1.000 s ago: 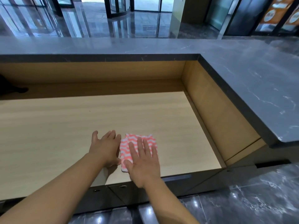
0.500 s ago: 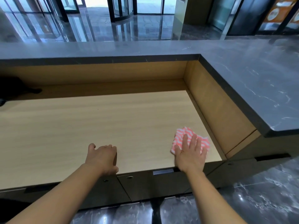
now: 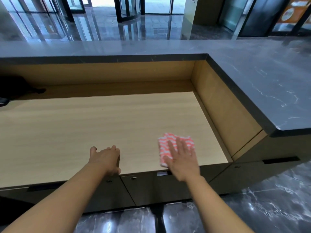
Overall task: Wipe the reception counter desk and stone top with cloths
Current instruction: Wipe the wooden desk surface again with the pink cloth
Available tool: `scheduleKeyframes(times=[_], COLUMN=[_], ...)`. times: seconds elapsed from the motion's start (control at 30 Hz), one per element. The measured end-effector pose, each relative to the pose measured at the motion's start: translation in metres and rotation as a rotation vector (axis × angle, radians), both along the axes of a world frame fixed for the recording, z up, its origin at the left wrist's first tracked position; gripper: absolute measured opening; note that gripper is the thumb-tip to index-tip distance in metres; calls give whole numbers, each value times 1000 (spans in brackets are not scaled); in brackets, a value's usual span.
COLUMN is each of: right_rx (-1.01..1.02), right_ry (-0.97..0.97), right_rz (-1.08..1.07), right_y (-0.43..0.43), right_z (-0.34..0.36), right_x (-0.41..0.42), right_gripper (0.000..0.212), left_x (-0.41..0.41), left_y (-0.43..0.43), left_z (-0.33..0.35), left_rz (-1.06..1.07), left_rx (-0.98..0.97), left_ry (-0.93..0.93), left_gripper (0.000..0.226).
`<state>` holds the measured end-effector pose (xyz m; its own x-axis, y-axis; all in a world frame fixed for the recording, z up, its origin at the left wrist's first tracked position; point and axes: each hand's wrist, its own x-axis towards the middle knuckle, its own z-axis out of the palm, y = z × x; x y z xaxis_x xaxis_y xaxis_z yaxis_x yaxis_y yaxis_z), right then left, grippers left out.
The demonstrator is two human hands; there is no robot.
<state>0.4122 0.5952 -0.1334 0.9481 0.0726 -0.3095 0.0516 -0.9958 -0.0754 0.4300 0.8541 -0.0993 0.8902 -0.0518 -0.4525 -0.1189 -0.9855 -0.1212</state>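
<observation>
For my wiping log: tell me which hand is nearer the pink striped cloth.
Right. The right hand lies flat on the cloth on the wooden desk; the left hand rests at the desk's front edge, left of the cloth, not touching it.

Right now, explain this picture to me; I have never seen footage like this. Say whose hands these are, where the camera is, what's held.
No machine here: a person wears one camera on the head, looking forward and down, so you see their own view. The right hand presses flat on a pink-and-white striped cloth near the front right of the pale wooden desk. The left hand rests on the desk by its front edge, holding nothing. A dark grey stone top runs along the back and right, above the desk.
</observation>
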Motion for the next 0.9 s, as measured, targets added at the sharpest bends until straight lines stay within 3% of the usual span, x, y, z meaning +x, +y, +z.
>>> scheduleKeyframes(times=[0.13, 0.27, 0.5, 0.67, 0.9], right_rx=[-13, 12, 70, 85, 113], right_ry=[41, 32, -1, 2, 20], right_rz=[-224, -318, -100, 0, 167], right_y=[-64, -50, 49, 109, 230], right_z=[6, 0, -5, -8, -10], right_x=[3, 7, -3, -7, -16], right_gripper=[62, 63, 62, 61, 62], left_x=[0, -1, -3, -14, -24], left_y=[-1, -2, -2, 39, 153], left_z=[2, 5, 7, 7, 13], left_rz=[12, 10, -19, 27, 82], left_rx=[-14, -2, -13, -263, -125], left_ry=[9, 23, -5, -66, -121], left_gripper=[38, 38, 43, 55, 52])
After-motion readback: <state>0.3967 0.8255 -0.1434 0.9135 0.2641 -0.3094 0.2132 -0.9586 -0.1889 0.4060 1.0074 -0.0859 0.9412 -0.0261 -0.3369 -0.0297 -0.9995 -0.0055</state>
